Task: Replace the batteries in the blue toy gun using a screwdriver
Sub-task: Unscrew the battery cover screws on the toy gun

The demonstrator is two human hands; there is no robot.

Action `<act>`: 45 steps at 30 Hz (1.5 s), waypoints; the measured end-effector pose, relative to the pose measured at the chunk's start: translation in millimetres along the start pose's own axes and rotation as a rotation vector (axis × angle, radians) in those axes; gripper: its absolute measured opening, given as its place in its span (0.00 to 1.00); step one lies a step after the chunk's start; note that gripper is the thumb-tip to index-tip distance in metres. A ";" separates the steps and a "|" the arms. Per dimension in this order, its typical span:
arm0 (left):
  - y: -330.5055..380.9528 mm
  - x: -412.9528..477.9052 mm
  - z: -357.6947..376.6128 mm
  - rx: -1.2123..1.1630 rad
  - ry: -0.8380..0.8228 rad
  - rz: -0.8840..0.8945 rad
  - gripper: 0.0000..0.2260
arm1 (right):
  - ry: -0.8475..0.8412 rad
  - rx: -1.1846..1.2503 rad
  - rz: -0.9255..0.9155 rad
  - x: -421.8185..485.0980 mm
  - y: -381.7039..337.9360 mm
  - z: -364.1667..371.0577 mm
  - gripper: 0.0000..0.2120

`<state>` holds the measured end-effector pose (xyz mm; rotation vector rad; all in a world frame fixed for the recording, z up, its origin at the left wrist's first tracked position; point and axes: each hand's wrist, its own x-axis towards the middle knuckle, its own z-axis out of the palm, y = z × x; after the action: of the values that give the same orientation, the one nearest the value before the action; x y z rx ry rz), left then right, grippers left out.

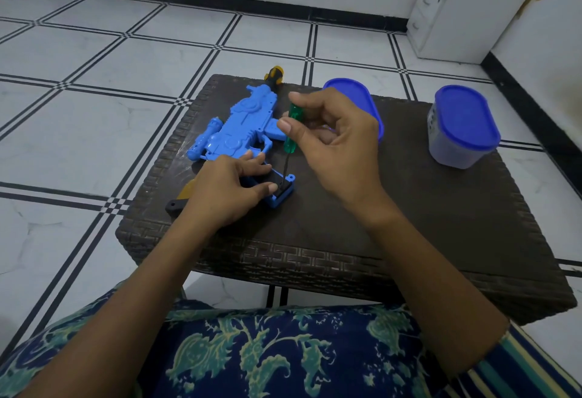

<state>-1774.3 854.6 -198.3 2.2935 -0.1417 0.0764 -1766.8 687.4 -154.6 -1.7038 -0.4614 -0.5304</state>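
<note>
The blue toy gun (234,128) lies flat on a dark woven table (425,224), its orange-tipped muzzle at the far edge. My left hand (226,189) presses down on the grip end, thumb beside the battery compartment (282,194). My right hand (333,142) holds a green-handled screwdriver (292,128) upright by its handle. The dark shaft runs down and its tip rests on the compartment cover. No batteries are visible.
A blue-lidded plastic container (463,128) stands at the table's right. Another blue-lidded one (349,95) sits behind my right hand. The gun's black and yellow stock (179,202) reaches the table's left edge. Tiled floor surrounds the table; a white cabinet (447,10) stands far right.
</note>
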 end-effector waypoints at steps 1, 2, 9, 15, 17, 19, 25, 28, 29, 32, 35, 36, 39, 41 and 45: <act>0.0 -0.1 -0.1 0.000 -0.001 0.002 0.19 | -0.047 0.040 0.015 0.0 -0.7 0.4 0.12; 0.1 -0.2 -0.2 0.000 -0.002 0.006 0.19 | -0.087 0.073 0.026 -0.1 -1.3 0.9 0.12; 0.6 -0.5 -0.3 0.000 -0.002 0.014 0.18 | -0.034 0.105 0.027 -3.5 -5.4 2.1 0.09; 1.2 0.0 -0.1 0.018 -0.007 0.010 0.19 | 0.042 0.032 0.066 3.5 -3.4 -6.6 0.08; 1.8 -0.5 -0.4 0.018 -0.005 0.010 0.19 | -0.004 0.057 0.087 2.6 -5.2 -7.3 0.09; 2.7 -1.0 -0.2 0.017 0.000 0.005 0.19 | -0.026 0.076 0.098 0.6 -5.8 -6.0 0.09; 4.6 -1.1 0.3 0.027 -0.005 -0.018 0.19 | 0.032 0.030 0.006 -0.3 -6.4 -2.3 0.09; 5.6 -0.3 -1.1 0.041 -0.017 -0.023 0.19 | 0.016 -0.041 -0.031 2.6 -6.0 -4.9 0.08; 5.9 -0.1 -1.1 0.041 -0.019 -0.023 0.19 | 0.006 -0.048 -0.028 3.0 -6.0 -6.0 0.08; 6.2 0.1 -0.9 0.042 -0.017 -0.019 0.19 | -0.011 0.010 0.034 1.2 -7.1 -7.0 0.08; 4.6 -0.2 0.0 0.040 -0.011 -0.011 0.19 | -0.022 0.111 0.086 -2.1 -8.2 -2.5 0.07; 4.2 -0.1 0.4 0.036 -0.010 -0.012 0.18 | -0.011 0.136 0.090 -1.9 -9.3 -0.8 0.07; 4.1 -0.2 0.9 0.035 -0.001 -0.012 0.19 | 0.045 0.163 0.079 2.3 -10.9 0.3 0.07; 4.2 -0.2 0.7 0.037 0.001 -0.011 0.19 | 0.056 0.212 0.118 4.8 -11.2 -1.0 0.09; 3.5 0.4 1.3 0.035 -0.004 -0.013 0.19 | -0.017 0.235 0.133 4.9 -10.3 -2.6 0.12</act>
<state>-1774.4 851.3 -196.6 2.3291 -0.1284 0.0686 -1769.0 686.8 -143.2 -1.5013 -0.4029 -0.3515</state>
